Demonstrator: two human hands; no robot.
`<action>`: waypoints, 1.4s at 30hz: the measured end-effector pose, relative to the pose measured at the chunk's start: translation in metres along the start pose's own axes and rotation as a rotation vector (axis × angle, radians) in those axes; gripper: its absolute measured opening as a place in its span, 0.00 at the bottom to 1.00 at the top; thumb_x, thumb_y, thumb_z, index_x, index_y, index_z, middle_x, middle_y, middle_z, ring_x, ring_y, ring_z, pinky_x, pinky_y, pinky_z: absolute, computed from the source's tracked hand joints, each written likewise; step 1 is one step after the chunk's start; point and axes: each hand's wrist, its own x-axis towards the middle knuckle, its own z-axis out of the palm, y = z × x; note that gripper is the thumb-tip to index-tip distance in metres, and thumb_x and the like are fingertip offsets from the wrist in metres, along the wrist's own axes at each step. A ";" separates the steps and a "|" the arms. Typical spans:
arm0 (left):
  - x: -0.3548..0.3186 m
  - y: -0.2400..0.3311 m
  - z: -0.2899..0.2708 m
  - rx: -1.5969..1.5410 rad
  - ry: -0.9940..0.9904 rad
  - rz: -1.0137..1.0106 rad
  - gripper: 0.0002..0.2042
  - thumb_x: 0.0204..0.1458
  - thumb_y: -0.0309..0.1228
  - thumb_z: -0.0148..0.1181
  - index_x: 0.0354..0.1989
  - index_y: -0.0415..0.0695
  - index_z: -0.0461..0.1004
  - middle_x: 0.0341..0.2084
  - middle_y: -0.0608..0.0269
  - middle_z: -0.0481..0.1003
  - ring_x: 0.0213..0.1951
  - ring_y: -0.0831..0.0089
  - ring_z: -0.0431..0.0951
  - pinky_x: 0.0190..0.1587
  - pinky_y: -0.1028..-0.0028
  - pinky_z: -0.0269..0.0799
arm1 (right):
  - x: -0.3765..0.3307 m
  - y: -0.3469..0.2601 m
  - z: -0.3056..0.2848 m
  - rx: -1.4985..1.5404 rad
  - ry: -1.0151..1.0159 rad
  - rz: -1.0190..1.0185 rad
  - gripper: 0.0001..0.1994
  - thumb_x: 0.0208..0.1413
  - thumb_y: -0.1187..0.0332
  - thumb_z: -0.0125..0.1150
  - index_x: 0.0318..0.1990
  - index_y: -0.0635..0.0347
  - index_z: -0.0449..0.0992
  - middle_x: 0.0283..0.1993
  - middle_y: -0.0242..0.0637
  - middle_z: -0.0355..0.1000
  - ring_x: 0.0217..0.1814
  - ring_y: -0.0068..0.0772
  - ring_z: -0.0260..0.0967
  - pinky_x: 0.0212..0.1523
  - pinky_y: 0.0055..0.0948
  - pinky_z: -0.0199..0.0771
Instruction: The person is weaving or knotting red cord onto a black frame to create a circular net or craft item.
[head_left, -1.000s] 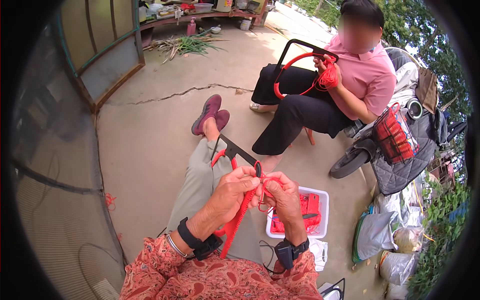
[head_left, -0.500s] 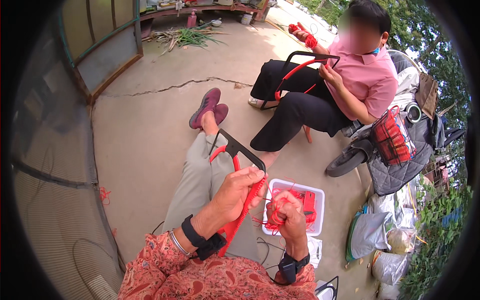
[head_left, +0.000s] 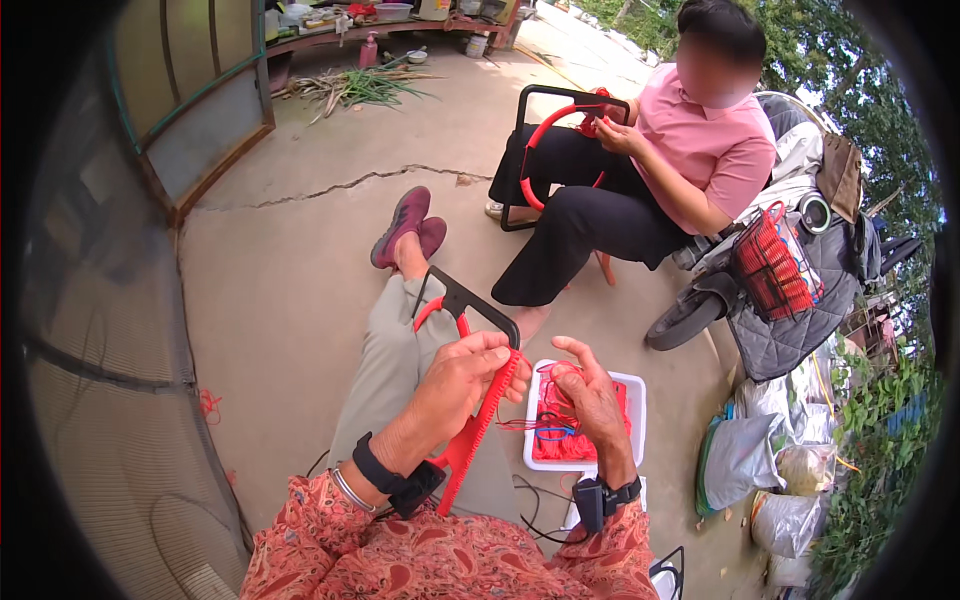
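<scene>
Red woven strap [head_left: 478, 432] runs diagonally through the lower centre of the frame, from your lap up to the black frame [head_left: 468, 303] resting on your leg. Your left hand [head_left: 462, 375] is closed around the strap just below that frame; keep that grip firm so the strap stays taut while you work. Your right hand [head_left: 592, 392] is half open just right of the strap, fingers curled with thin red cord [head_left: 545, 420] looped over them. Draw the cord evenly and keep it from tangling, judging by the loose loops. Directly below your right hand sits a white tray [head_left: 634, 420] of red cord on the ground. Another seated person in the upper right holds a similar frame.
</scene>
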 end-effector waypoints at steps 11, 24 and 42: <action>0.006 0.046 -0.004 0.516 0.263 0.442 0.16 0.53 0.32 0.59 0.46 0.36 0.70 0.35 0.60 0.74 0.37 0.74 0.76 0.40 0.76 0.72 | 0.054 -0.080 0.032 -0.529 -0.107 -0.583 0.30 0.51 0.76 0.50 0.64 0.57 0.54 0.25 0.37 0.65 0.24 0.30 0.65 0.29 0.30 0.65; 0.030 0.058 -0.005 0.706 0.157 0.472 0.06 0.54 0.26 0.59 0.36 0.37 0.78 0.23 0.65 0.75 0.23 0.81 0.73 0.23 0.83 0.67 | 0.078 -0.079 0.045 -0.398 -0.344 -0.569 0.38 0.49 0.74 0.61 0.67 0.55 0.49 0.28 0.40 0.69 0.29 0.33 0.71 0.32 0.31 0.69; 0.009 0.027 -0.012 0.474 0.317 0.331 0.06 0.57 0.28 0.54 0.37 0.38 0.70 0.25 0.63 0.73 0.21 0.77 0.73 0.22 0.80 0.66 | 0.066 0.003 0.021 0.174 -0.074 -0.568 0.18 0.52 0.64 0.64 0.48 0.62 0.72 0.47 0.34 0.69 0.47 0.24 0.66 0.46 0.26 0.67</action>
